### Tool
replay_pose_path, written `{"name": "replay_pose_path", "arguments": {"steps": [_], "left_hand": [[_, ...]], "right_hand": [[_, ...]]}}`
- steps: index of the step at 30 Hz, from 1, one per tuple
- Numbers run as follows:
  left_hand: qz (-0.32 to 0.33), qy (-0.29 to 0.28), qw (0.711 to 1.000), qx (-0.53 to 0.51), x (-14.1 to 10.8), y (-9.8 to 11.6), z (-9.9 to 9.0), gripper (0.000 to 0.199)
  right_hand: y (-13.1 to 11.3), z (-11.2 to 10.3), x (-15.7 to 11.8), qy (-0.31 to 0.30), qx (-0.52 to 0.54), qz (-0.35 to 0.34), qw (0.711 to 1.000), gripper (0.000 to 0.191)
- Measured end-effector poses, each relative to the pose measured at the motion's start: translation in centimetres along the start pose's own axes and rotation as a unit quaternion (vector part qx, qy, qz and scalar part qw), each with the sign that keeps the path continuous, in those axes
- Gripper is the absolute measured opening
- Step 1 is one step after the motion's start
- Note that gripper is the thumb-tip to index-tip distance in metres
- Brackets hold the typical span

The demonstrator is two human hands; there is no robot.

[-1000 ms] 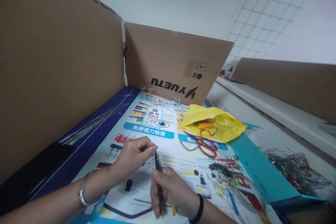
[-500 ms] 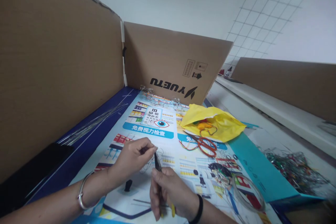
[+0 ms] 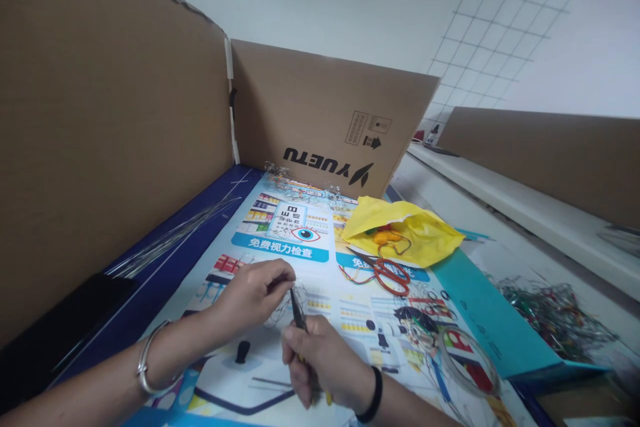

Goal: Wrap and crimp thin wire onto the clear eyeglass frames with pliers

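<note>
My right hand [image 3: 325, 357] is closed around a pair of pliers [image 3: 299, 312] with dark, narrow jaws and yellow handles. The jaws point up and away, their tips close to the fingertips of my left hand [image 3: 260, 290]. Thumb and forefinger of that hand are pinched together on a thin wire, mostly hidden by the fingers. Fine silvery wire loops [image 3: 301, 293] show just beside the fingertips and plier tips. Whether the jaws are closed on the wire is too small to tell.
Red-handled scissors [image 3: 393, 277] lie against a yellow pouch [image 3: 435, 240] with coloured thread inside. A wire coil or tape roll [image 3: 493, 383] sits at right. Straight wires [image 3: 175, 233] lie on the left, tangled wire [image 3: 560, 320] at far right. Cardboard panels [image 3: 320, 107] wall the back and left.
My right hand and the pliers have shifted slightly up, and the plier tips slightly left. The left hand keeps its pinch. The whole view has moved a little.
</note>
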State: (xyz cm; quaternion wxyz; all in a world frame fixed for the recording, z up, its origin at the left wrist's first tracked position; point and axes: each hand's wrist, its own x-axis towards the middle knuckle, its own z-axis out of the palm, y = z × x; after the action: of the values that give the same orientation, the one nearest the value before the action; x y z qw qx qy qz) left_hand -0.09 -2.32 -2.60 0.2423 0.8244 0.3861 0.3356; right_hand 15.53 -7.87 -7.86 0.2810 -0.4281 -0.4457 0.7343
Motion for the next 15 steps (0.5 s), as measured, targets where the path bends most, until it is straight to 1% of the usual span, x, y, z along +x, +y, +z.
{"name": "replay_pose_path", "arguments": {"steps": [3, 6, 10, 12, 15], "left_hand": [[-0.015, -0.004, 1.000, -0.006, 0.1, 0.1, -0.1, 0.011], [-0.036, -0.011, 0.999, -0.020, 0.2, 0.1, -0.3, 0.009], [-0.046, -0.023, 0.998, -0.033, 0.3, 0.2, -0.7, 0.008], [-0.047, -0.029, 0.998, -0.036, 0.4, 0.3, -0.9, 0.009], [-0.057, -0.037, 0.997, -0.037, 0.4, 0.3, -1.2, 0.009]], "right_hand": [[-0.3, 0.1, -0.2, 0.003, -0.046, -0.009, 0.999, 0.044], [-0.9, 0.1, -0.4, 0.029, -0.108, -0.009, 0.994, 0.042], [-1.3, 0.1, -0.5, 0.056, -0.163, -0.001, 0.985, 0.037], [-1.2, -0.1, -0.4, 0.064, -0.193, -0.001, 0.979, 0.033], [-1.0, -0.6, -0.4, 0.082, -0.250, -0.022, 0.964, 0.029]]}}
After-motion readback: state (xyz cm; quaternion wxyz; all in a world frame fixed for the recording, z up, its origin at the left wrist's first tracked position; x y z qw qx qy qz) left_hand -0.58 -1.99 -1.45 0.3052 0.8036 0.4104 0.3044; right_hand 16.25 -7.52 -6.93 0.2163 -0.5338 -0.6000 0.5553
